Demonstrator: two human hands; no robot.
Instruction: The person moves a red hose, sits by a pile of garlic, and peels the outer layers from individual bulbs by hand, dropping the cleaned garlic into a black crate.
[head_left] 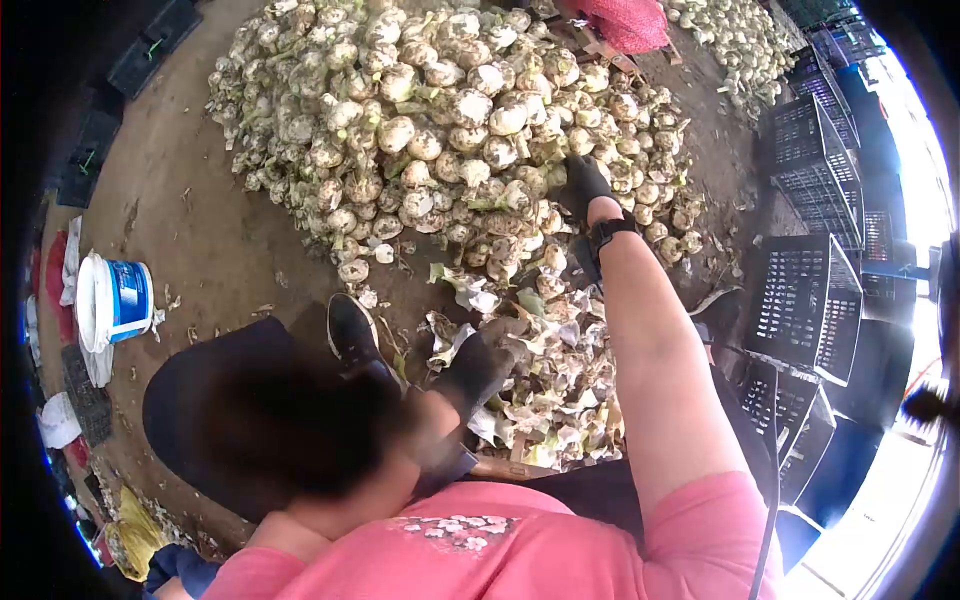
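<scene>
My right arm stretches forward to a big heap of pale, round, soil-stained vegetables (pixel 470 105) with trimmed stalks. My right hand (pixel 582 182), in a dark glove with a black band at the wrist, is at the heap's near right side among them; its back hides the fingers. Close to my lap, my left hand (pixel 480 368), also gloved in dark, is closed, with soiled fingertips curled over a pile of leafy peelings (pixel 560 385). What it holds I cannot tell. A dark blurred shape covers part of my left forearm.
Black slatted crates (pixel 800 300) line the right side. A white and blue bucket (pixel 128 298) stands at left on bare earth. My dark shoe (pixel 355 335) is beside the heap. A red mesh sack (pixel 630 22) lies behind it, with another heap (pixel 735 45) at far right.
</scene>
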